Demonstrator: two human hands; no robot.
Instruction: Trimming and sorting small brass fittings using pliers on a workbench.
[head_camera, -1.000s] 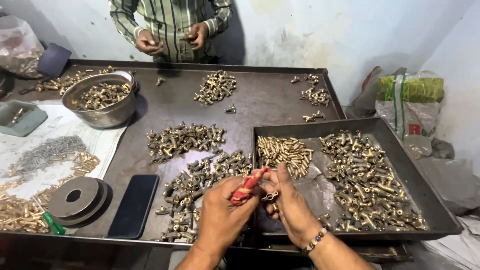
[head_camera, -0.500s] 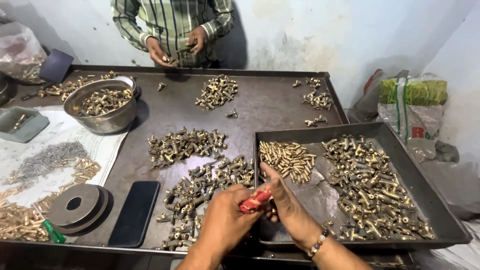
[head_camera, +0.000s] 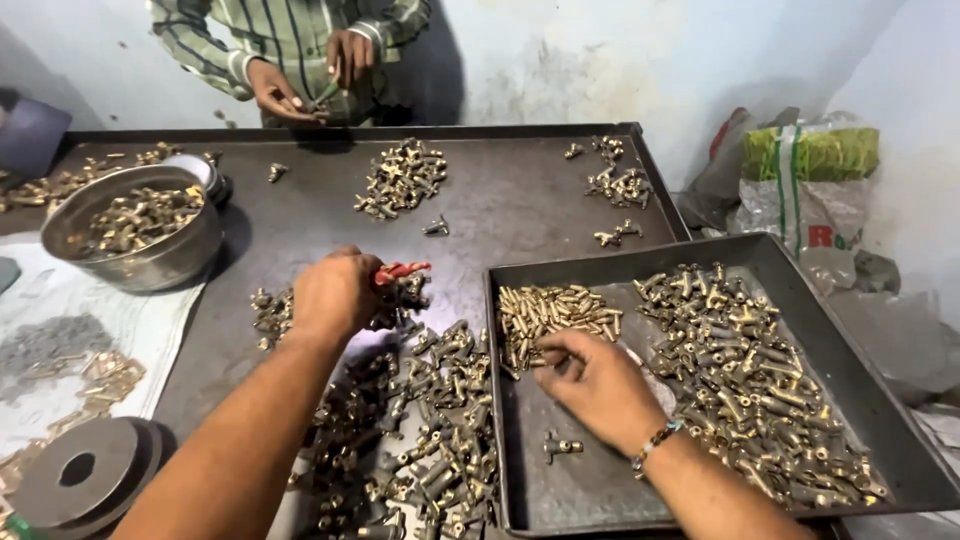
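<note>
At 9 o'clock a steel bowl (head_camera: 140, 240) of brass fittings stands on the tabletop (head_camera: 500, 200). Near centre the left hand (head_camera: 335, 295) is closed around a red-handled tool (head_camera: 400, 271) over a pile of fittings (head_camera: 430, 440). At 4 o'clock the right hand (head_camera: 595, 385), fingers curled, pinches at small brass pins (head_camera: 555, 312) in the tray (head_camera: 600, 490); I cannot tell whether it grips one.

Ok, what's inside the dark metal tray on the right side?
The tray holds a small pile of slim brass pins, a large heap of brass fittings and one loose fitting. The right hand reaches into the pins; what lies under it is hidden.
</note>
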